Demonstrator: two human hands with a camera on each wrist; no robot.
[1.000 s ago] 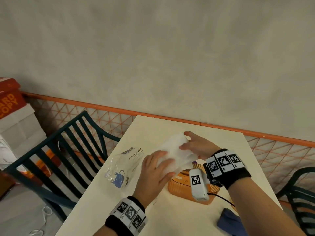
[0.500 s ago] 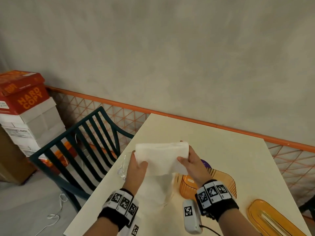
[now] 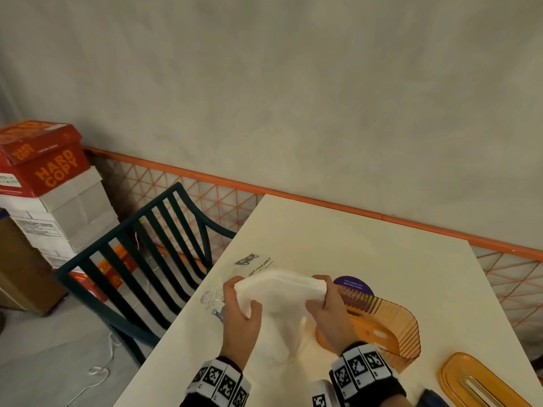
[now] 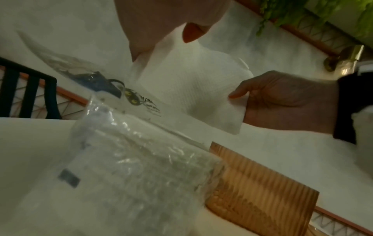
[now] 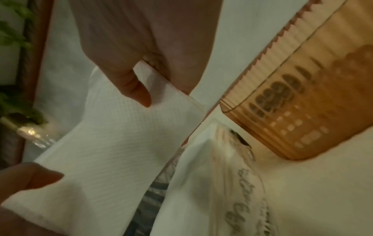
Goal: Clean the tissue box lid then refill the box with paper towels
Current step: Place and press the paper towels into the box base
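Observation:
Both hands hold a folded stack of white paper towels above the table, one at each end. My left hand pinches the left end with thumb toward me. The right end is pinched by my right hand. The orange ribbed tissue box stands open just right of the towels, partly behind my right wrist. Its orange lid lies flat at the bottom right. The wrist views show the towels pinched between thumbs and fingers, with the box close beside.
A clear printed plastic wrapper lies on the cream table under and behind the towels. A blue cloth peeks in at the bottom edge. A dark green chair stands left of the table; paper boxes are stacked beyond.
The hands went from resting on the towels on the table to lifting the stack by both ends. Since half a second ago the stack has tipped flatter and bunched in the middle.

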